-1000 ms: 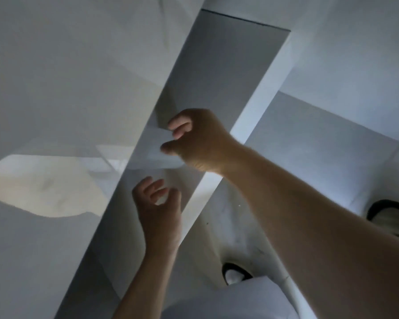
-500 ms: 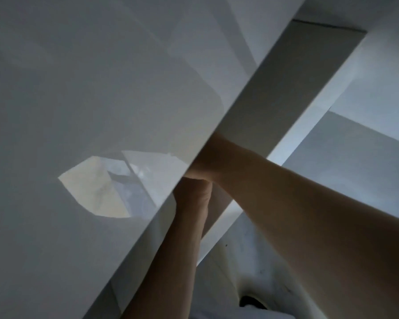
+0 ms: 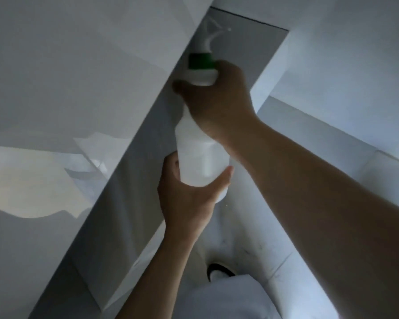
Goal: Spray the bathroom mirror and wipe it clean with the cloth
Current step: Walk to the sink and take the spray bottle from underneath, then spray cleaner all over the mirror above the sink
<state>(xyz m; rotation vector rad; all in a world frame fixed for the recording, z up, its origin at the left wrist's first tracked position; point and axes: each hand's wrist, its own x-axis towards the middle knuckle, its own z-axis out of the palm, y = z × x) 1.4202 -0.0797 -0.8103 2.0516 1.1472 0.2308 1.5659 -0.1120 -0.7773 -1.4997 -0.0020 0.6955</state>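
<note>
I have both hands on the white spray bottle (image 3: pixel 200 155), held up just beside the edge of the open mirror door (image 3: pixel 83 93). My left hand (image 3: pixel 189 199) cups its base, fingers curled round it; my right hand (image 3: pixel 219 97) grips the neck under the green collar (image 3: pixel 200 61). The nozzle points upward. I cannot see the cloth.

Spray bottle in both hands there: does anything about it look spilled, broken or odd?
Nothing stands out. The white spray bottle looks intact, gripped near its green collar by the right hand and round its base by the left hand. No spill shows.
</note>
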